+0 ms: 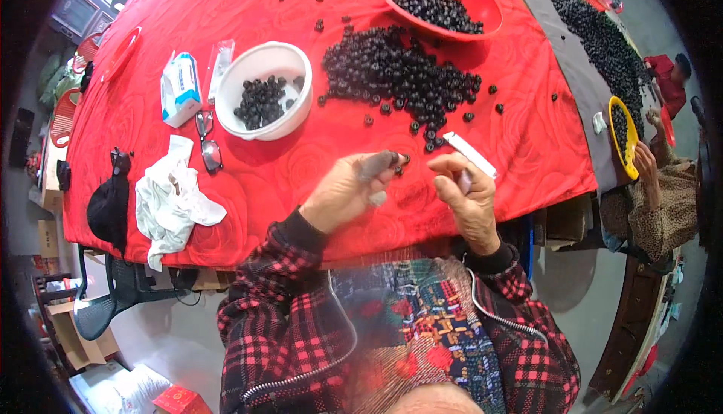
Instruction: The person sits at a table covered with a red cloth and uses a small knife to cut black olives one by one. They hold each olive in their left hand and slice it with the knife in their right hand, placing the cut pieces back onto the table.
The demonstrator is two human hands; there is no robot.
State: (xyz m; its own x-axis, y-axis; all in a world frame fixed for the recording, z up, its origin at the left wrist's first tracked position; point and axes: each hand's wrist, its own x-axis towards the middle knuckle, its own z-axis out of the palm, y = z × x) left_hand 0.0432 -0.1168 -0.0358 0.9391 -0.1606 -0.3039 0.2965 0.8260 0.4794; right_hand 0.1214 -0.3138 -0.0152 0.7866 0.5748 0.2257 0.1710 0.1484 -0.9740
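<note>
My left hand is above the front of the red-clothed table, its thumb and fingers closed on a small black ring-shaped part. A grey cover wraps one of its fingertips. To its right, my right hand is curled, with a pale bit showing between the fingers; what it holds I cannot make out. A white strip shows just beyond that hand; whether the fingers touch it I cannot tell. Beyond both hands spreads a pile of black ring-shaped parts, with several loose ones near my fingers.
A white bowl and a red bowl contain black parts. Eyeglasses, a tissue pack, a white cloth and a black cap-like item lie left. At the right, a person holds a yellow basket.
</note>
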